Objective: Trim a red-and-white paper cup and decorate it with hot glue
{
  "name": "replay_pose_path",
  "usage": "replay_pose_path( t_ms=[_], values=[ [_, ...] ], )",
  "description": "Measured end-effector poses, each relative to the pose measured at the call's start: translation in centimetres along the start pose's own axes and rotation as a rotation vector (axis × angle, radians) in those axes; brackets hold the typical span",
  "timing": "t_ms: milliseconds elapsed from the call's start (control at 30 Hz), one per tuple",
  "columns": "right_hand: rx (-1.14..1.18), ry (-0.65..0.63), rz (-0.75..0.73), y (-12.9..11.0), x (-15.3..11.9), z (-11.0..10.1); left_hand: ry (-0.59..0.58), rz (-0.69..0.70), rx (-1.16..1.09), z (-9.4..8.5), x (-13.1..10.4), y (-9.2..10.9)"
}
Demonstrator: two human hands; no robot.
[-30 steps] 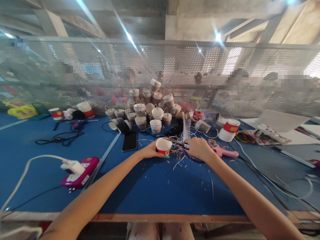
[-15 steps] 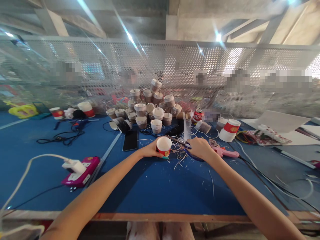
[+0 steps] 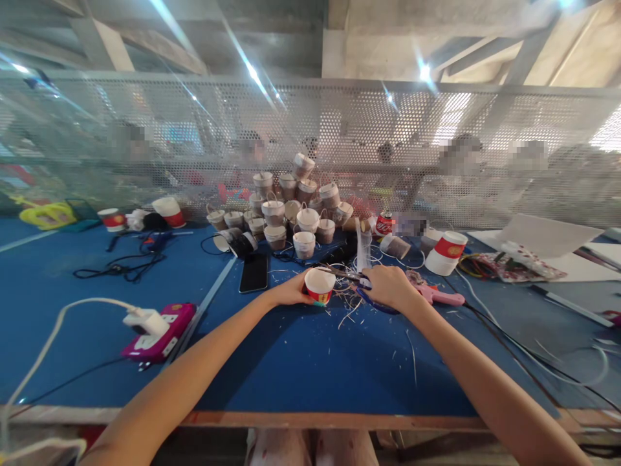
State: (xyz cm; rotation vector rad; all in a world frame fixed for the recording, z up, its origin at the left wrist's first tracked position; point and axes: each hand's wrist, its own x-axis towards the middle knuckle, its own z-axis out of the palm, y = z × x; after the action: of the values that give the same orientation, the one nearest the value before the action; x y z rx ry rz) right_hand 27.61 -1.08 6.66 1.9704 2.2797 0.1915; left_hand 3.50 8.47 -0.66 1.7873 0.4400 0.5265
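Observation:
My left hand (image 3: 292, 289) is wrapped round the side of a red and white paper cup (image 3: 319, 294), whose open mouth faces up and towards me. In my right hand (image 3: 387, 285) is a pair of scissors (image 3: 350, 276) with blue handles. The blades point left and reach over the cup's far rim; whether they touch the paper I cannot tell. Below and behind the scissors lie pale offcuts (image 3: 347, 307) and thin white cords. A pink glue gun (image 3: 442, 296) lies just right of my right hand.
Behind my hands, small bucket-like cups (image 3: 307, 220) are stacked against a perforated metal screen (image 3: 194, 129). A phone (image 3: 253, 272) lies left of the cup. Further left is a magenta power strip (image 3: 159, 338) with a plugged-in charger. A red can (image 3: 385, 223) and a larger red-white cup (image 3: 446, 253) stand right.
The scissors' blades have moved slightly left over the cup's rim. The cup is tipped a little differently in my left hand and sits almost in the same place.

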Motion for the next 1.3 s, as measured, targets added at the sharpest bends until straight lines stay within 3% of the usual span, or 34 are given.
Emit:
replay_pose_path(
  t_ms=[133,333,800,1067,1167,1300],
  values=[
    [0.014,-0.015,0.026,-0.3,-0.1,-0.2,0.012,0.016,-0.039,0.6,-0.1,-0.3],
    [0.032,-0.001,0.031,-0.1,-0.1,0.0,0.155,0.041,-0.07,2.1,0.3,-0.5],
    [0.045,-0.027,0.014,0.3,-0.1,-0.1,0.101,-0.039,-0.065,0.7,0.7,-1.0],
    [0.027,0.065,0.035,1.0,-0.1,0.1,0.153,-0.043,-0.088,1.2,0.1,-0.6],
    [0.006,0.055,0.016,0.9,0.0,0.1,0.19,-0.007,-0.063,1.4,0.3,-0.9],
    [0.002,0.028,-0.004,0.6,0.0,0.1,0.149,0.03,-0.04,1.3,0.6,-1.4]
  ],
)
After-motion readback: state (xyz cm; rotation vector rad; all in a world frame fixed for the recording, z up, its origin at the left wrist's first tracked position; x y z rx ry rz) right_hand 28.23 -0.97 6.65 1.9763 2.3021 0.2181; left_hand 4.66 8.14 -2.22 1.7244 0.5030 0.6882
